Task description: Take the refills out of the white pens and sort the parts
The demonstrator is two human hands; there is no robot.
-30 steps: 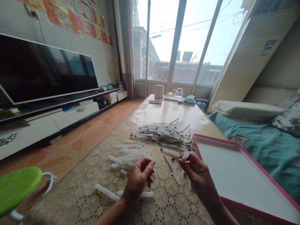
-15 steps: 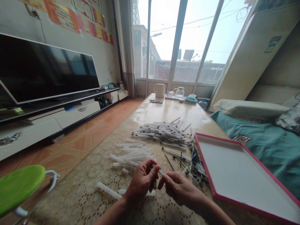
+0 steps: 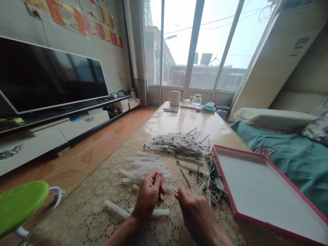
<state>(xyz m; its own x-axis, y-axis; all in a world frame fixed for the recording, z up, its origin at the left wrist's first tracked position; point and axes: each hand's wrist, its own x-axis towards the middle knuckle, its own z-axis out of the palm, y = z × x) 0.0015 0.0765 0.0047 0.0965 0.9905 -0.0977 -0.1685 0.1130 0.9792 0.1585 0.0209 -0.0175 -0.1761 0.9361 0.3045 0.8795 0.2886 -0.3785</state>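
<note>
A slim pale pen (image 3: 171, 188) spans the gap between my two hands above the table. My left hand (image 3: 151, 189) is closed on its left end, thumb against the bent fingers. The other end is pinched by my right hand (image 3: 192, 205), whose fingertips are partly turned away. Just beyond my left hand lie loose whitish pen barrels (image 3: 146, 167), and a few more barrels (image 3: 116, 208) are near my left wrist. Black refills and small black parts (image 3: 214, 181) are scattered past my right hand. Farther back is a heap of white pens with black ends (image 3: 179, 143).
A shallow pink-rimmed white tray (image 3: 266, 184) sits on the table's right side. A jug (image 3: 174, 98) and a glass pot (image 3: 196, 100) stand at the far end. To the left is a green stool (image 3: 23, 205); a teal-covered seat (image 3: 289, 147) is on the right.
My hands have drawn apart, the left shifting slightly left and the right slightly right and down. More of the pen now shows between them.
</note>
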